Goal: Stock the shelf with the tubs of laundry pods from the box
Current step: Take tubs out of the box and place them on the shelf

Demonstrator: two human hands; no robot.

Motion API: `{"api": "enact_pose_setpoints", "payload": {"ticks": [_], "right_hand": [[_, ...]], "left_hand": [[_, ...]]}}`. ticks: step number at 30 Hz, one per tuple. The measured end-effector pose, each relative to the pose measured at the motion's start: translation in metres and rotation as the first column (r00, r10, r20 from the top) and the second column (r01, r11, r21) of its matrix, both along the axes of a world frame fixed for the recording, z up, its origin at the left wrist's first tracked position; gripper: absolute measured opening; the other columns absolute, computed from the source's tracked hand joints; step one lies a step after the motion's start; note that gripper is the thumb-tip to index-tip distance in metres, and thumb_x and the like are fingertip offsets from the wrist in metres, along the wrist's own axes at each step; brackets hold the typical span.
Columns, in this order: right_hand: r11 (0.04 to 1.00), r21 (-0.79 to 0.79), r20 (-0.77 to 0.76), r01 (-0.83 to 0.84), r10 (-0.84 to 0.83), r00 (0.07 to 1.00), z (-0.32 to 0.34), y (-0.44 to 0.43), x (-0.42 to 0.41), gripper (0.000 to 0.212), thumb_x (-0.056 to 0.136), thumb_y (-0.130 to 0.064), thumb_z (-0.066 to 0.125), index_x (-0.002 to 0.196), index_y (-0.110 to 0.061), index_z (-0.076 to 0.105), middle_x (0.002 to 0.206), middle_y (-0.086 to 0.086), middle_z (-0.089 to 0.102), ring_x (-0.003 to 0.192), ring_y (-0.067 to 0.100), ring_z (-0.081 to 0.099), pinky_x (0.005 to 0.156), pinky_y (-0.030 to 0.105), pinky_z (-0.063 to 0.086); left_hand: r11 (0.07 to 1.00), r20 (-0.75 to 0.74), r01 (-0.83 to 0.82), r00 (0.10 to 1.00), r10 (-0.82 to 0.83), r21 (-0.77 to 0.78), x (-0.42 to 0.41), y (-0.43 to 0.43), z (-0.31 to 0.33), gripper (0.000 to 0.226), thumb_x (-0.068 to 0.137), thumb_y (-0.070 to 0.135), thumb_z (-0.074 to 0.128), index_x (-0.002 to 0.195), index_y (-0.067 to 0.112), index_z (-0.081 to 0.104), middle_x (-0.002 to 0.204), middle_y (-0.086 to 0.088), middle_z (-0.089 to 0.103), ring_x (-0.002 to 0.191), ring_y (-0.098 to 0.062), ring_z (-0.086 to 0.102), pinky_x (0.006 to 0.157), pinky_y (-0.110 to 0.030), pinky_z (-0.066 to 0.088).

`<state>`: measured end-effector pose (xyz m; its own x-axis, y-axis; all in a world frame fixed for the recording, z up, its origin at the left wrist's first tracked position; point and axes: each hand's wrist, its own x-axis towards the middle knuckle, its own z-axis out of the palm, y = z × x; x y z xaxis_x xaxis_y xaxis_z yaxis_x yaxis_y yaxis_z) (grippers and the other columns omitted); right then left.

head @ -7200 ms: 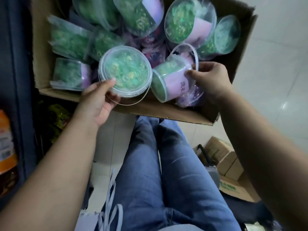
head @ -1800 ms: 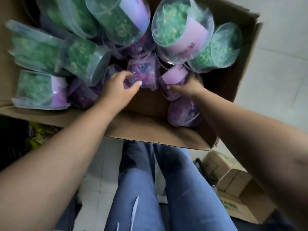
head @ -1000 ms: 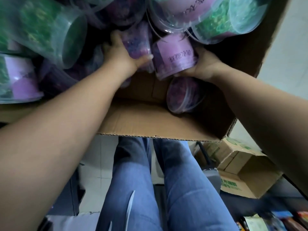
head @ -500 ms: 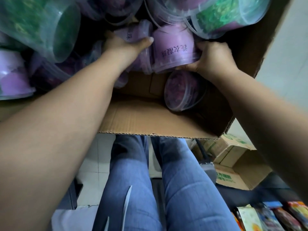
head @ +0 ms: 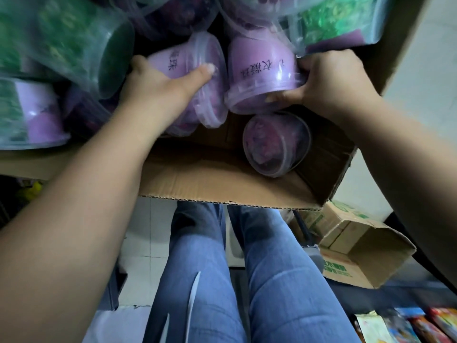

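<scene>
An open cardboard box holds several clear tubs of laundry pods, green ones and purple ones. My left hand grips a purple tub with a lilac label, thumb across its side. My right hand grips a second purple tub, fingers round its lid rim. The two tubs touch side by side. A third purple tub lies loose on its side just below them in the box's near right corner. Green tubs are piled at the left and top right.
My legs in blue jeans are below the box. Smaller cardboard boxes sit on the floor at the right. Colourful packets show at the bottom right corner. White floor tiles lie under the box.
Both hands dug into the box among the purple tubs, each closed round one, and the two tubs have risen slightly. The view has moved closer.
</scene>
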<state>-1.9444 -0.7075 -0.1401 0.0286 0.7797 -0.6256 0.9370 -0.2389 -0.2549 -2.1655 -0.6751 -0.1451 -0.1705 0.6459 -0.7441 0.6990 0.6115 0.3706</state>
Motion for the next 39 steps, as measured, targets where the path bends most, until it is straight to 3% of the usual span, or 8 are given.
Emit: {"api": "enact_pose_setpoints", "payload": {"ticks": [4,9,18,22,25,29,34,39], "right_hand": [[0.985,-0.08,-0.054,0.151,-0.155,0.986,0.022,0.009,-0.009,0.062,0.07,-0.066,0.059,0.058,-0.005,0.047,0.054,0.013,0.048,0.05,0.023,0.046,0.052,0.037,0.036],[0.707,-0.454,-0.277,0.542,-0.69,0.669,0.021,0.0,-0.012,0.05,0.076,-0.057,0.06,0.072,-0.008,0.056,0.039,0.003,0.059,0.041,0.012,0.063,0.051,0.027,0.056],[0.382,-0.735,-0.129,0.56,-0.889,0.438,-0.014,-0.035,-0.016,0.058,0.083,-0.067,0.039,0.071,-0.012,0.052,0.042,0.002,0.052,0.039,0.013,0.055,0.048,0.018,0.05],[0.337,-0.811,-0.155,0.478,-0.912,0.379,-0.021,-0.035,-0.021,0.058,0.081,-0.07,0.035,0.099,-0.02,0.059,0.089,0.003,0.068,0.086,0.018,0.064,0.077,0.033,0.05],[0.279,-0.821,-0.205,0.498,-0.958,0.199,-0.02,-0.039,-0.029,0.052,0.082,-0.064,0.04,0.115,-0.027,0.055,0.109,-0.004,0.066,0.1,0.015,0.059,0.091,0.036,0.042],[0.214,-0.828,-0.269,0.517,-0.963,-0.031,-0.004,-0.052,-0.034,0.041,0.088,-0.05,0.043,0.105,-0.017,0.062,0.089,0.001,0.073,0.079,0.015,0.068,0.075,0.026,0.052],[0.279,-0.881,-0.379,0.383,-0.9,-0.215,0.053,-0.065,-0.025,0.091,0.04,-0.044,0.087,0.119,-0.009,0.057,0.106,0.012,0.069,0.093,0.025,0.068,0.073,0.037,0.057],[0.547,-0.771,-0.581,0.325,-0.814,-0.009,0.14,-0.038,-0.041,0.064,0.037,-0.053,0.084,0.089,-0.016,0.075,0.09,0.009,0.072,0.082,0.034,0.061,0.071,0.043,0.051]], "left_hand": [[0.986,0.105,-0.157,0.981,0.162,-0.054,-0.022,-0.007,0.017,0.122,0.026,0.085,0.061,0.126,0.015,0.05,0.12,-0.004,0.061,0.103,-0.02,0.062,0.088,-0.039,0.051],[0.945,0.312,-0.311,0.891,0.328,-0.104,-0.039,-0.018,0.027,0.048,0.067,0.05,0.065,0.103,0.021,0.055,0.084,0.011,0.068,0.061,0.007,0.063,0.045,-0.011,0.046],[0.873,0.424,-0.443,0.764,0.487,-0.205,-0.038,-0.031,0.012,0.09,0.037,0.061,0.053,0.121,0.031,0.044,0.123,0.009,0.056,0.098,-0.003,0.059,0.067,-0.026,0.048],[0.845,0.44,-0.493,0.724,0.531,-0.207,-0.035,-0.026,0.006,0.099,0.042,0.054,0.058,0.135,0.032,0.033,0.132,0.008,0.049,0.109,-0.011,0.055,0.084,-0.042,0.049],[0.855,0.427,-0.475,0.742,0.517,-0.209,-0.03,-0.026,0.008,0.108,0.038,0.048,0.061,0.139,0.033,0.024,0.134,0.006,0.047,0.112,-0.017,0.054,0.089,-0.049,0.045],[0.806,0.456,-0.478,0.665,0.592,-0.349,-0.036,-0.033,0.026,0.101,0.04,0.034,0.067,0.135,0.028,0.034,0.116,0.004,0.055,0.094,-0.019,0.061,0.077,-0.039,0.048],[0.781,0.545,-0.475,0.561,0.623,-0.405,-0.052,-0.056,0.081,0.09,0.034,0.038,0.065,0.122,0.029,0.048,0.103,0.0,0.062,0.082,-0.019,0.068,0.067,-0.033,0.053],[0.75,0.686,-0.596,0.418,0.595,-0.287,-0.077,-0.071,0.164,0.069,0.038,0.038,0.064,0.106,0.029,0.055,0.095,0.004,0.066,0.077,-0.011,0.068,0.07,-0.032,0.055]]}}
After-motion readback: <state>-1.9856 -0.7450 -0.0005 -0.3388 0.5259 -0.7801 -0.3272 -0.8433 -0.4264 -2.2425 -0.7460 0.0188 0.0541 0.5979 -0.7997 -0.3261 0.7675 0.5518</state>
